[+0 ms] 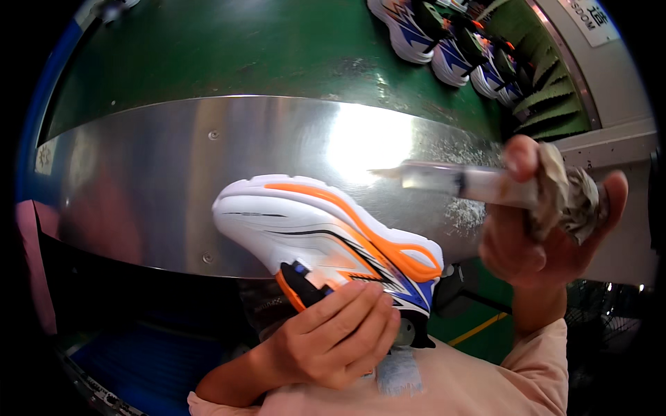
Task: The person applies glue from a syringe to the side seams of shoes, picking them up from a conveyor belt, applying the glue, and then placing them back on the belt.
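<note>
Your left hand is clenched around the upper of a running shoe, fingers wrapped over the dark collar and the orange and blue side panel, so the thick white sole with its orange band faces up and toward you. The shoe's long axis runs from upper left to lower right across the view: the rounded end of the sole sits high on the left, the other end drops toward your wrist on the right. Your right hand is closed on a clear syringe-like applicator, with a crumpled rag bunched between thumb and palm at its rear end. The applicator lies almost level, its thin tip pointing left, and that tip hangs just above and to the right of the sole's lower-right end, near it but not touching; it is blurred, so you cannot read what is on it. So the sole lies to the left and slightly below the tip, and your right hand is the one nearer that end of the shoe. Behind both hands runs a curved polished metal guard, and beyond it a green conveyor belt carries a row of similar blue and white shoes well apart at the upper right.
</note>
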Motion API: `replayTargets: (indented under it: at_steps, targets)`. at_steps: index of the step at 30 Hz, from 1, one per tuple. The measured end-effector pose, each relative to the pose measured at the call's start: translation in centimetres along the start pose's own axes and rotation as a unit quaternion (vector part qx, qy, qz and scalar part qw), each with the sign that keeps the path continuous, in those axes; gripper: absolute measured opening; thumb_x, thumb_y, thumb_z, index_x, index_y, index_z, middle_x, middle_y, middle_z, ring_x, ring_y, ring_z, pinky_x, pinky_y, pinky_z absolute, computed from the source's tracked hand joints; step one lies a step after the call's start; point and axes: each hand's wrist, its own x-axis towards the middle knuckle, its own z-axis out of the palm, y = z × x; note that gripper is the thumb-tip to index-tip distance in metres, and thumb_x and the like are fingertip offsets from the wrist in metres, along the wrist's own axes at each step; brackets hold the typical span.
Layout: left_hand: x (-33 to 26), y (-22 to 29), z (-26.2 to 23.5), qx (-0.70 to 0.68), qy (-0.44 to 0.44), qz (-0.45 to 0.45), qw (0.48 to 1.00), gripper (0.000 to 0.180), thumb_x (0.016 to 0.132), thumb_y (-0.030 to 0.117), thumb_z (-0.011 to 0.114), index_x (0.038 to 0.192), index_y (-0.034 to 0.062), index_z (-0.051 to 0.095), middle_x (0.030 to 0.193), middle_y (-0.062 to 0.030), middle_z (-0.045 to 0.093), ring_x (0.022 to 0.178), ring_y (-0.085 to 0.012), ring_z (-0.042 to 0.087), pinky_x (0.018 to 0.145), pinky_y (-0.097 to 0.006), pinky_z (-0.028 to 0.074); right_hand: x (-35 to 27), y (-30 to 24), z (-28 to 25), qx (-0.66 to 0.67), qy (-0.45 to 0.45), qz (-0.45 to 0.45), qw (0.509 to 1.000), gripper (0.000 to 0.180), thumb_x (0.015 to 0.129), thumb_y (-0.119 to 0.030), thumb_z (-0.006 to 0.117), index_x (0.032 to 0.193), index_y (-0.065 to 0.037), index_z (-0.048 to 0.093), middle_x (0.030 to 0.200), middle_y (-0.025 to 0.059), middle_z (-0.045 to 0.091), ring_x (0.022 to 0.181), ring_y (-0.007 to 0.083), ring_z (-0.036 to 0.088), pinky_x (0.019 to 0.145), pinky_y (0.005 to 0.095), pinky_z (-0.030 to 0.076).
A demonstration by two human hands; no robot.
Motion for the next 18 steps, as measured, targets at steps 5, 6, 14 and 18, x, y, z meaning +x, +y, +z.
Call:
replayTargets:
  at_steps: [5, 6, 14, 18]
  targets:
    - [3.5, 3.0, 3.2, 0.006, 0.036, 0.007, 0.999, 0.017, 0.075, 0.006, 0.055, 0.090, 0.0047, 0.061, 0.094, -0.0057, 0.060, 0.090, -0.0200, 0.059, 0.085, -0.033, 0.047, 2.7, -2.2, -0.5, 0.077, -0.048, 0.120, 0.989, 0.083, 0.074, -0.076, 0.024, 0.117, -0.006, 0.032, 0.054, 0.0042, 0.042, 0.038, 0.0078, 0.031, 0.035, 0.0195, 0.029]
    - [3.3, 3.0, 2.9, 0.011, 0.047, 0.010, 0.999, 0.017, 0.074, 0.006, 0.055, 0.090, 0.0045, 0.061, 0.095, -0.0057, 0.059, 0.090, -0.0199, 0.059, 0.085, -0.032, 0.047, 2.7, -2.4, -0.8, 0.074, -0.049, 0.147, 0.985, 0.085, 0.073, -0.078, 0.021, 0.117, -0.006, 0.032, 0.055, 0.0042, 0.041, 0.039, 0.0080, 0.031, 0.036, 0.0193, 0.029]
    - [9.2, 6.4, 4.2, 0.037, 0.074, 0.047, 0.995, 0.016, 0.074, 0.009, 0.055, 0.088, 0.0027, 0.060, 0.092, -0.0062, 0.058, 0.091, -0.0201, 0.058, 0.088, -0.032, 0.045, 2.3, -7.2, -1.0, -0.011, -0.080, 0.208, 0.975, 0.087, 0.074, -0.077, 0.017, 0.118, -0.003, 0.031, 0.057, 0.0043, 0.039, 0.044, 0.0090, 0.031, 0.041, 0.0207, 0.030]
    - [11.3, 8.1, 4.9, 0.031, 0.082, 0.043, 0.995, 0.017, 0.073, 0.010, 0.054, 0.088, 0.0017, 0.059, 0.092, -0.0071, 0.058, 0.091, -0.0210, 0.058, 0.088, -0.033, 0.045, 1.3, -9.7, -1.8, -0.009, -0.064, 0.236, 0.970, 0.086, 0.074, -0.077, 0.018, 0.116, -0.003, 0.031, 0.057, 0.0042, 0.039, 0.044, 0.0089, 0.032, 0.041, 0.0206, 0.030]
